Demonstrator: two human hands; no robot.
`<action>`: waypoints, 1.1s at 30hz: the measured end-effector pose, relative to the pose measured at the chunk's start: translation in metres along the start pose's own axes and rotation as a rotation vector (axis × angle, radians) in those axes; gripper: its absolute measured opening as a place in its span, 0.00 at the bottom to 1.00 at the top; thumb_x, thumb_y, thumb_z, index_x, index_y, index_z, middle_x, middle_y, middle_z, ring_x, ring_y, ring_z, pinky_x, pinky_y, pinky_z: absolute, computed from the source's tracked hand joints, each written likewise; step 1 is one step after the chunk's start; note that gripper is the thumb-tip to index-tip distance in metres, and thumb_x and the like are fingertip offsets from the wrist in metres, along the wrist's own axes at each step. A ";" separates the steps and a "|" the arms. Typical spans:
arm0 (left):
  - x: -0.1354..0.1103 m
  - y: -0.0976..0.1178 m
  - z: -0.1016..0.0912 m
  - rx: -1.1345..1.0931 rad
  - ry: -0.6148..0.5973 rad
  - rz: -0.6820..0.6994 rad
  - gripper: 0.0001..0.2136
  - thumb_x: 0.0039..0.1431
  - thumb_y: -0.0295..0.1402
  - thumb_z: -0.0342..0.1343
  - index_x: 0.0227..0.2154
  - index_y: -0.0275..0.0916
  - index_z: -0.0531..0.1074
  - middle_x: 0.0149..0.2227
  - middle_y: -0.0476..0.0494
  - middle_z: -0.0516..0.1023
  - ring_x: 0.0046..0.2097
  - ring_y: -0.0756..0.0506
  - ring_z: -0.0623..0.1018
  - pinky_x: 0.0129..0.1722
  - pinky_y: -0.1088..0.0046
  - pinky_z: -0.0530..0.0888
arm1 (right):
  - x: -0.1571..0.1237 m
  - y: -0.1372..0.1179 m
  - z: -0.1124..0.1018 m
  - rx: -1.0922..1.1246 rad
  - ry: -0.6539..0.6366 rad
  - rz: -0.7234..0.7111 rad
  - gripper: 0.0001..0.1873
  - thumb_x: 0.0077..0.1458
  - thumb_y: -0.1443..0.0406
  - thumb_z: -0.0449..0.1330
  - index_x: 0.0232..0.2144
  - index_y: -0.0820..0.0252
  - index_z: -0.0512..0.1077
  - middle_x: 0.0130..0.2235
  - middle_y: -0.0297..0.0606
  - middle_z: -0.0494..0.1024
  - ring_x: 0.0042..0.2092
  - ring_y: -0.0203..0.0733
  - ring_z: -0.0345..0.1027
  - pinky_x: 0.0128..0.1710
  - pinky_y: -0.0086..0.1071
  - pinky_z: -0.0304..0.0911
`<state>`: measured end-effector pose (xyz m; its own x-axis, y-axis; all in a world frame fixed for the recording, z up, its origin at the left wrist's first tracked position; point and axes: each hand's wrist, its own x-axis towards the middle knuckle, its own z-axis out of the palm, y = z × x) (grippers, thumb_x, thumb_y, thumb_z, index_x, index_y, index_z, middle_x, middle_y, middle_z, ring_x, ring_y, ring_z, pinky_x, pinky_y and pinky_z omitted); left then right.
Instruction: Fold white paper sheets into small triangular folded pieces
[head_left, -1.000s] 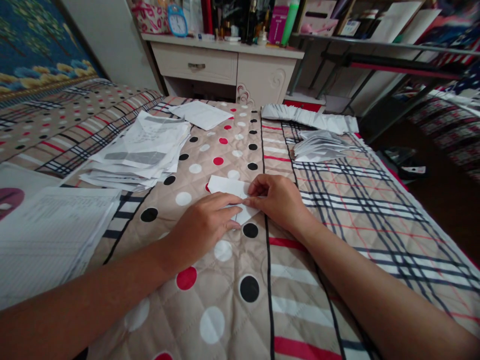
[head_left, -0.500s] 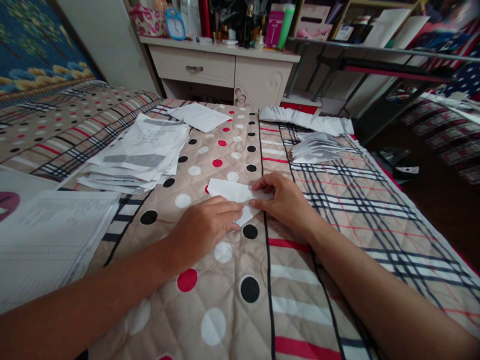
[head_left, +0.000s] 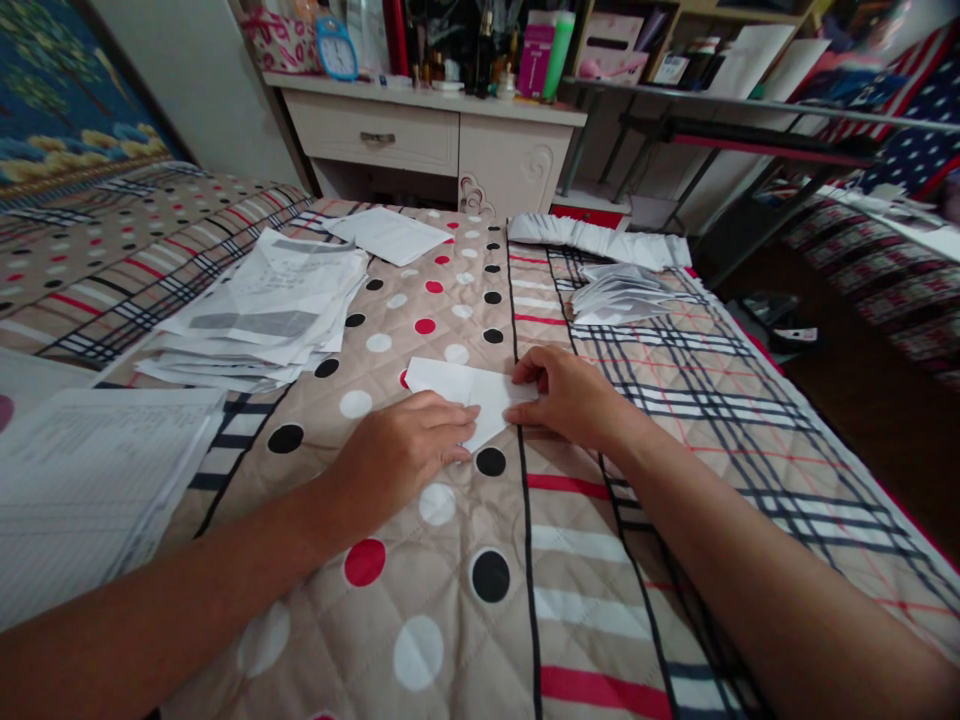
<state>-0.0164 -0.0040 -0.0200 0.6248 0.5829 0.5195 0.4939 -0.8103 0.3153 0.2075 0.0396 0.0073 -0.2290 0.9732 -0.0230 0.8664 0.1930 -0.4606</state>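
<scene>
A small folded sheet of white paper (head_left: pixel 491 392) lies on the patterned quilt in front of me, its upper left corner cut at a slant. My left hand (head_left: pixel 401 450) rests on its lower left part, fingers together and pressing it, the thumb low by the paper's bottom edge. At the paper's right end, my right hand (head_left: pixel 562 395) pinches it between thumb and curled fingers. The fingers hide part of both ends, so I cannot make out every fold.
Left of the hands lie a stack of printed papers (head_left: pixel 262 300) and a nearer pile of lined sheets (head_left: pixel 90 480). Another white sheet (head_left: pixel 390 235) lies farther back. At back right are a long row of folded papers (head_left: pixel 600 240) and a smaller folded bundle (head_left: pixel 622 295). A white dresser (head_left: pixel 420 135) stands beyond.
My right hand has slid a little to the right along the paper, showing more of its surface between the hands. My left hand stays on the paper. The whole view has shifted slightly.
</scene>
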 end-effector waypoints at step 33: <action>-0.010 0.006 0.001 0.022 -0.050 0.045 0.12 0.63 0.25 0.52 0.46 0.31 0.77 0.47 0.37 0.81 0.52 0.43 0.78 0.53 0.66 0.77 | -0.026 -0.029 0.008 -0.016 0.206 -0.262 0.10 0.58 0.69 0.56 0.39 0.61 0.77 0.41 0.43 0.81 0.44 0.45 0.74 0.44 0.36 0.67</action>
<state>-0.0191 -0.0146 -0.0239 0.6755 0.5488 0.4924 0.4775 -0.8345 0.2750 0.1848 0.0075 0.0137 -0.3516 0.8949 0.2750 0.7971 0.4402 -0.4134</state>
